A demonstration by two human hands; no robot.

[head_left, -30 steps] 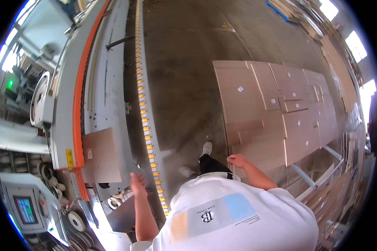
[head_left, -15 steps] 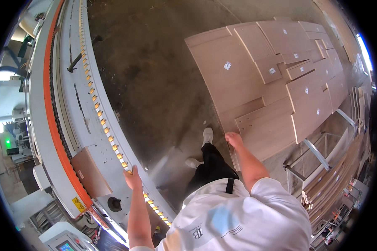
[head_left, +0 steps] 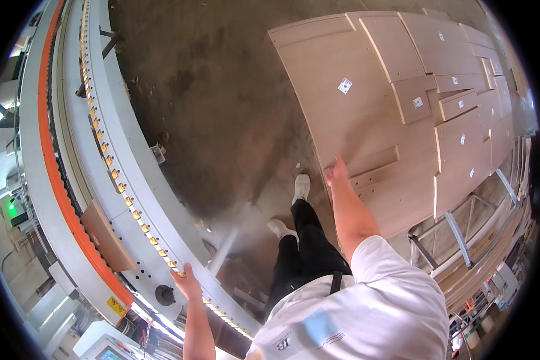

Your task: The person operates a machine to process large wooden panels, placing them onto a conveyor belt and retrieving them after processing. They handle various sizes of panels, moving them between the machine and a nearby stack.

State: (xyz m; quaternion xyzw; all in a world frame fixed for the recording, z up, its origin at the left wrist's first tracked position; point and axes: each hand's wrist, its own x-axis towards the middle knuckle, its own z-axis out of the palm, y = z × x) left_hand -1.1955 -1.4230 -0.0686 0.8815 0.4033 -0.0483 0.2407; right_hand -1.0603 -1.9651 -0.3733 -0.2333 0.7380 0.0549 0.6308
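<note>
My left hand rests on the machine's edge, its fingers over the row of small yellow rollers. Nothing is visible in its grasp. Off to the right, my right hand is at the near-left edge of a large brown panel, beside its cut-out. One digit sticks up from that hand while the others are partly curled; whether they touch the panel is hard to see. A brown board lies flat on the machine bed, one side against the orange-edged beam.
Several smaller labelled panels lie stacked over the large one. A metal frame stands at the right, with long boards beyond. Concrete floor lies between machine and panels. A control screen is at lower left.
My right hand has moved forward along the panel edge, one digit now extended. The board has slid forward along the machine. The view has shifted, and my left hand stays at the rollers.
</note>
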